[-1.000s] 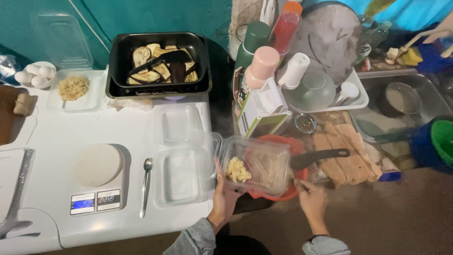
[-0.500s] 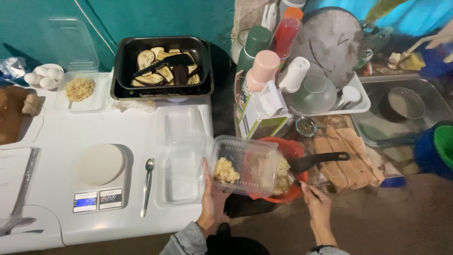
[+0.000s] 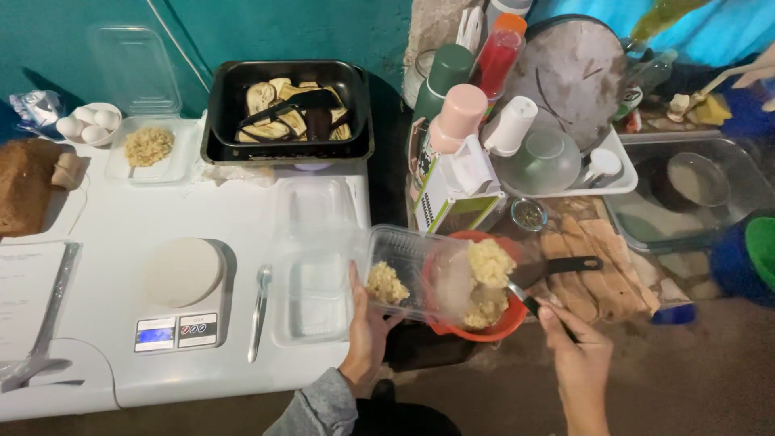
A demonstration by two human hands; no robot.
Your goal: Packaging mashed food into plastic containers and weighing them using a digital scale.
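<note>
My left hand (image 3: pixel 367 327) grips a clear plastic container (image 3: pixel 404 262) and holds it tilted over a small orange pan (image 3: pixel 504 323) just off the white table's right edge. Yellowish crumbly food (image 3: pixel 386 282) sits in the container, and a bigger heap (image 3: pixel 488 278) lies in the pan. My right hand (image 3: pixel 577 355) holds a dark-handled utensil (image 3: pixel 529 305) whose tip reaches into the pan. The pan's black handle (image 3: pixel 569 264) points to the right.
On the white table (image 3: pixel 113 234) are a digital kitchen scale (image 3: pixel 182 295), a spoon (image 3: pixel 260 311), an open clear container (image 3: pixel 311 266), a black roasting tray of aubergine slices (image 3: pixel 286 113), a bowl of eggs (image 3: pixel 85 125) and bread (image 3: pixel 24 182). Bottles, cups and a dish rack (image 3: pixel 557 153) crowd the right.
The container has tipped further over the pan and more of the food now lies in the pan. My right hand has moved up with the utensil into the pan.
</note>
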